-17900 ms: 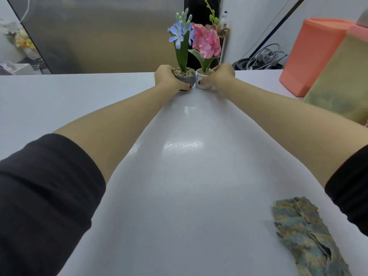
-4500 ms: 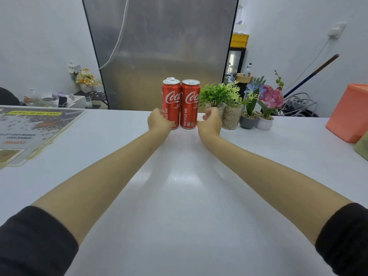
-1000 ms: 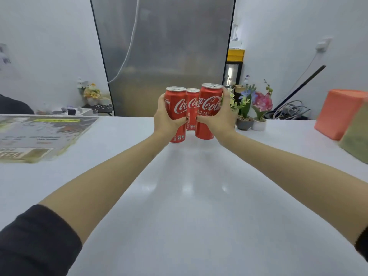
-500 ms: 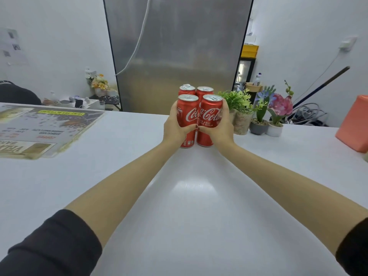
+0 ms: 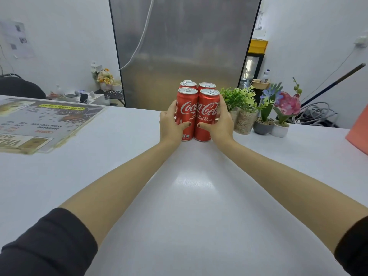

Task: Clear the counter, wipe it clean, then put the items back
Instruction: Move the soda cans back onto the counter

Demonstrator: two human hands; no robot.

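Note:
Several red cola cans stand in a tight block at the far edge of the white counter [image 5: 189, 206]. My left hand [image 5: 170, 124] grips the front left can [image 5: 186, 108], thumb across its face. My right hand [image 5: 220, 123] grips the front right can [image 5: 208, 108] the same way. Both front cans stand upright on the counter, touching each other. Behind them stand two more cans [image 5: 188, 84], [image 5: 207, 85], mostly hidden. Right of the cans is a row of small potted plants: green ones [image 5: 242, 108], a blue flower pot [image 5: 263, 124] and a pink flower pot [image 5: 281, 126].
A printed menu sheet [image 5: 37, 122] lies flat on the counter at the left. An orange container [image 5: 358, 132] stands at the right edge. A steel panel [image 5: 183, 46] rises behind the counter. Cables lie behind the flower pots.
Both hands have carried two cans forward and down, and set them on the counter in front of the two back cans. The pots and back cans went back earlier.

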